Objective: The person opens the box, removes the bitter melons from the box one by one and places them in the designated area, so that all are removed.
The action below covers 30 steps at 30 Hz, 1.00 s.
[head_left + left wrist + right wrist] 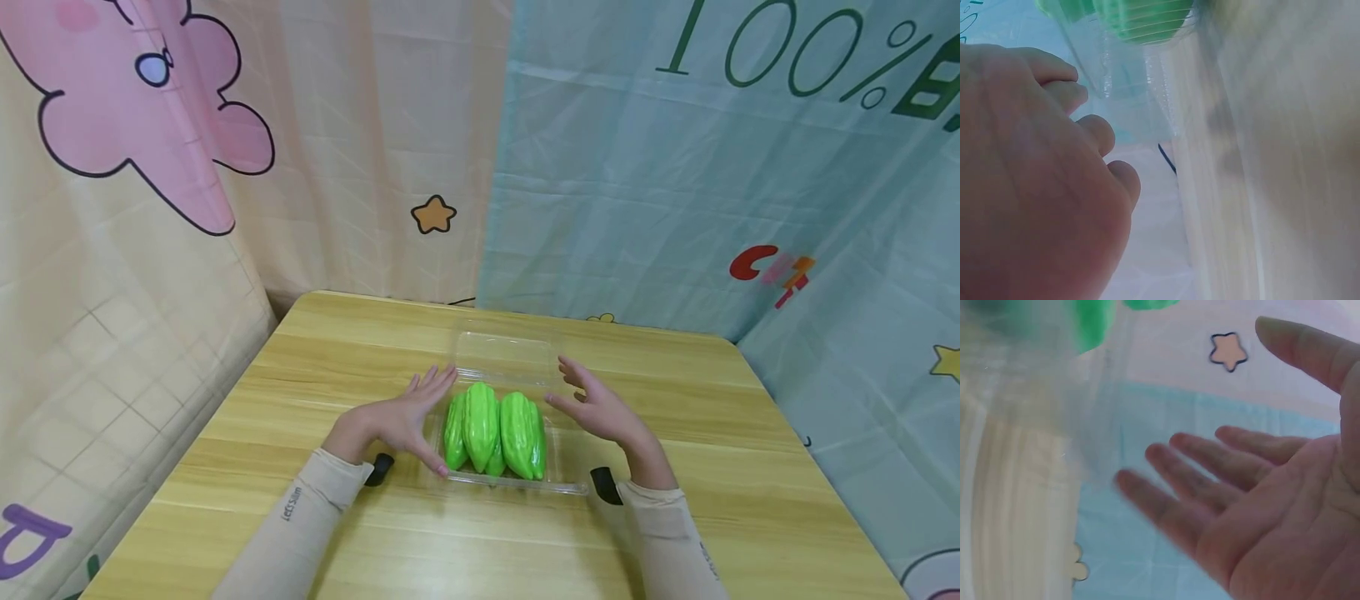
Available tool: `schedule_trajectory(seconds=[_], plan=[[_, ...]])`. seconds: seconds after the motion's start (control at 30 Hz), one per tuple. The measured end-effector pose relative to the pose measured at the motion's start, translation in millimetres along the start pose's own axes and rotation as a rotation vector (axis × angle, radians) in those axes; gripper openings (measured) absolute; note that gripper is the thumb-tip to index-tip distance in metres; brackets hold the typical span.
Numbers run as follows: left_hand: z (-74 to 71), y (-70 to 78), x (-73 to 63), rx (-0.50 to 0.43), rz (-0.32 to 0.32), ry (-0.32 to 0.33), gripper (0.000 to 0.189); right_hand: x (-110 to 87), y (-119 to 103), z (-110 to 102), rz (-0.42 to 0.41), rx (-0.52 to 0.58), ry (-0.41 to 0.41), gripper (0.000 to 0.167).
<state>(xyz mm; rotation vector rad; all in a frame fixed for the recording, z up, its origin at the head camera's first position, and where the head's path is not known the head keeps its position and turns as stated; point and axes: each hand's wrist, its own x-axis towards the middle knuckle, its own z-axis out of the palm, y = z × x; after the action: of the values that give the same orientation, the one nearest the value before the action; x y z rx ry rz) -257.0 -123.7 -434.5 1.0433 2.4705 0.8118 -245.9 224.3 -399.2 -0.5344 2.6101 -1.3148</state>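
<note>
Several bright green, ridged, tapered fruits (481, 427) lie side by side in a clear plastic clamshell box (517, 483). Its transparent lid (504, 357) is folded back toward the far side. My left hand (405, 419) is spread along the box's left side, thumb tip at the near left corner and fingers reaching to the hinge side. To the right, my right hand (602, 410) hovers with straight fingers and holds nothing. In the right wrist view, the fingertips (1129, 481) are beside the blurred clear plastic. The left wrist view shows the back of the left hand (1041, 169).
The box stands on a wood-grain table (420, 550), whose far edge meets printed curtains (375, 167). A black strap piece (380, 469) sits at the left wrist and another black piece (605, 486) at the right.
</note>
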Motion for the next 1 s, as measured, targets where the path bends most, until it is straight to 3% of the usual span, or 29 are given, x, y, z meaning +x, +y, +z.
schedule_trajectory(seconds=[0.27, 0.5, 0.77, 1.0], plan=[[1.4, 2.6, 0.8, 0.034, 0.010, 0.008, 0.151, -10.0, -27, 2, 0.121, -0.005, 0.034, 0.100], [2.5, 2.2, 0.2, 0.040, -0.003, 0.007, 0.151, -8.6, -33, 17, 0.184, 0.109, -0.044, 0.100], [2.6, 0.8, 0.5, 0.049, -0.015, -0.003, 0.151, -3.2, -30, 35, 0.207, 0.218, -0.113, 0.098], [3.2, 1.6, 1.5, 0.037, 0.000, -0.004, 0.151, 0.1, -28, 40, 0.190, 0.163, -0.113, 0.098]])
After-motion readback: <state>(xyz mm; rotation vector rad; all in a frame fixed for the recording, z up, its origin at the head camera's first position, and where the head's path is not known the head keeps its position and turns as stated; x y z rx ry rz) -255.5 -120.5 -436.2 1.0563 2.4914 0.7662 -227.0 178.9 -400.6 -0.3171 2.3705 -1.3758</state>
